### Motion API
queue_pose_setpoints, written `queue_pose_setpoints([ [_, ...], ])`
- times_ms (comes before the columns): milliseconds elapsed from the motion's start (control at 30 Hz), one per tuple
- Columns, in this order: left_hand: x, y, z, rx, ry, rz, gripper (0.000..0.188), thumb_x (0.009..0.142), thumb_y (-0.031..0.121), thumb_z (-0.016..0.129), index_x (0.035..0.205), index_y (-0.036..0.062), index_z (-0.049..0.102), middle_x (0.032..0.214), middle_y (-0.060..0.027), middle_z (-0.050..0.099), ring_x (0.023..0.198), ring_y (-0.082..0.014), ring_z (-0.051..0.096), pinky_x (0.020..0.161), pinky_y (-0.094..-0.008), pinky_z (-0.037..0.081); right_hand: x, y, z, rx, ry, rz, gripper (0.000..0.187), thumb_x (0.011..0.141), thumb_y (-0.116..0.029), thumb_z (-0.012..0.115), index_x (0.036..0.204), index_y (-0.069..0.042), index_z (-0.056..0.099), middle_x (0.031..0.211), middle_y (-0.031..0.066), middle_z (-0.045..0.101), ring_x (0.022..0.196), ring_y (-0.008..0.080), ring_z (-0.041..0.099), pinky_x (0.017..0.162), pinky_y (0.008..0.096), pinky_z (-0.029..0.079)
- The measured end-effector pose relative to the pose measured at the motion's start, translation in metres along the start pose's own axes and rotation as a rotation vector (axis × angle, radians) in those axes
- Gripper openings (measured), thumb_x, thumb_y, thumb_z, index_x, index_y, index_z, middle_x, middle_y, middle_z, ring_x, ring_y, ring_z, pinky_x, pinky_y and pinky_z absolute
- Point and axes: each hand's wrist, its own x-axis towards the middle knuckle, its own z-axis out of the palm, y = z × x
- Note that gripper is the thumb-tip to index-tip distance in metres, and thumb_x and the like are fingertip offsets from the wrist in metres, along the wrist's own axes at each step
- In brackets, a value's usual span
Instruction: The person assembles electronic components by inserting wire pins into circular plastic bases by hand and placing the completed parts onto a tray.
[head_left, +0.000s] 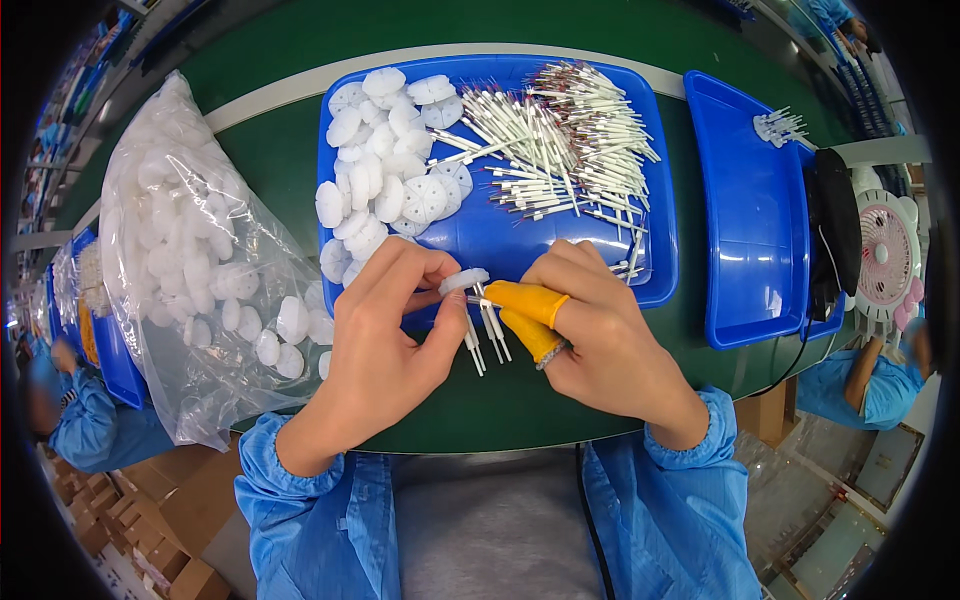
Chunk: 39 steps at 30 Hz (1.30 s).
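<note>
Between thumb and fingers, my left hand [393, 328] grips a white plastic disc [464, 281] near the tray's front edge. Several thin white rods [492, 327] hang down from the disc's underside. My right hand [597, 325] wears yellow finger cots on thumb and index finger, pinched at the disc's right side around a rod, its top partly hidden. Beyond both hands sits a blue tray [480, 243]. White round discs [375, 180] are heaped in its left part, and white rods with dark, wire-like ends [580, 140] fill its right part.
A clear plastic bag [190, 250] of white discs lies open at left on the green table [420, 425]. Rightward stands another blue tray [750, 260] with one rod-and-disc assembly [780, 127] at its far end. A pink-and-white fan [886, 250] stands beyond. Other people in blue work at both sides.
</note>
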Motion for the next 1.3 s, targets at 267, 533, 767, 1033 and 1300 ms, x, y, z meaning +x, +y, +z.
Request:
queue_pose_setpoints([
  [267, -0.003, 0.000, 0.004, 0.129, 0.033, 0.082, 0.019, 0.092, -0.003, 0.076, 0.108, -0.0032, 0.065, 0.096, -0.0135, 0.065, 0.082, -0.0274, 0.074, 0.074, -0.0334, 0.062, 0.001, 0.003, 0.005, -0.071, 0.042, 0.002, 0.047, 0.059, 0.015, 0.068, 0.105, 0.009, 0.075, 0.094, 0.0151, 0.061, 0.084, 0.0318, 0.056, 0.075, 0.0421, 0.042],
  [533, -0.005, -0.002, 0.006, 0.117, 0.015, 0.064, 0.020, 0.090, -0.001, 0.080, 0.105, -0.0022, 0.065, 0.095, -0.0129, 0.066, 0.082, -0.0256, 0.074, 0.073, -0.0329, 0.062, 0.000, -0.002, 0.017, -0.090, 0.037, -0.008, 0.037, 0.062, 0.011, 0.073, 0.099, 0.013, 0.073, 0.100, 0.0171, 0.063, 0.094, 0.0322, 0.057, 0.080, 0.0430, 0.044],
  [767, -0.007, 0.000, 0.006, 0.165, 0.018, 0.097, 0.020, 0.086, -0.003, 0.079, 0.102, -0.0013, 0.067, 0.094, -0.0125, 0.065, 0.079, -0.0271, 0.073, 0.070, -0.0348, 0.060, -0.003, -0.002, 0.028, -0.014, 0.127, 0.009, 0.042, 0.064, 0.017, 0.074, 0.105, 0.010, 0.074, 0.089, 0.0140, 0.065, 0.079, 0.0310, 0.059, 0.070, 0.0404, 0.046],
  [1033, -0.008, 0.004, -0.001, 0.208, 0.015, 0.194, 0.024, 0.084, -0.007, 0.076, 0.104, -0.0016, 0.065, 0.094, -0.0141, 0.062, 0.075, -0.0277, 0.069, 0.064, -0.0355, 0.056, -0.004, -0.003, 0.029, 0.032, 0.265, -0.096, 0.044, 0.059, 0.017, 0.073, 0.102, 0.009, 0.075, 0.089, 0.0131, 0.066, 0.073, 0.0287, 0.058, 0.062, 0.0385, 0.042],
  [1300, -0.014, 0.012, 0.002, 0.219, -0.061, 0.070, 0.020, 0.089, -0.011, 0.071, 0.106, -0.0043, 0.063, 0.099, -0.0150, 0.063, 0.085, -0.0265, 0.071, 0.077, -0.0341, 0.064, -0.003, -0.006, 0.034, -0.004, 0.255, -0.095, 0.038, 0.056, 0.015, 0.074, 0.094, 0.009, 0.072, 0.092, 0.0149, 0.064, 0.078, 0.0300, 0.058, 0.066, 0.0404, 0.043],
])
